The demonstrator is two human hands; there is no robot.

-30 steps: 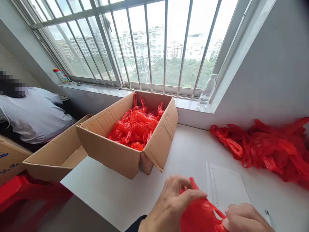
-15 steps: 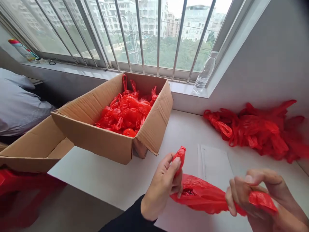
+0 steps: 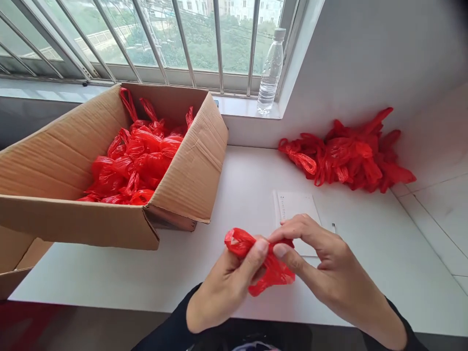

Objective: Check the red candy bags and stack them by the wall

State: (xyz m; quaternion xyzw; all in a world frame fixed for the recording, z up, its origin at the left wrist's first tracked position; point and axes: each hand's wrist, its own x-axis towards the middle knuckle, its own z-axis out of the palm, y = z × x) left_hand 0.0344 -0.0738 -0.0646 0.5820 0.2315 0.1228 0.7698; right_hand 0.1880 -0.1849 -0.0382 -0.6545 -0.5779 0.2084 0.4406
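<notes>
Between my hands, above the front of the white table, is a red plastic bag (image 3: 272, 270), bunched up small. My left hand (image 3: 234, 282) is closed round its gathered part, thumb on top, and a folded end sticks out past the fingers. My right hand (image 3: 321, 263) pinches another part of the same bag between thumb and fingertips. To the left, an open cardboard box (image 3: 186, 175) holds many knotted red plastic bags (image 3: 146, 151); what is inside those bags is hidden.
A heap of loose red plastic bags (image 3: 351, 156) lies against the wall at the back right. Behind my hands are a sheet of paper (image 3: 298, 202) and a pen (image 3: 333, 227). A clear water bottle (image 3: 270, 73) stands on the windowsill. Another cardboard box (image 3: 22, 258) sits lower left.
The bag was stretched out between my hands and is now bunched up, with my right hand moved in close to the left. The view has turned right and downward.
</notes>
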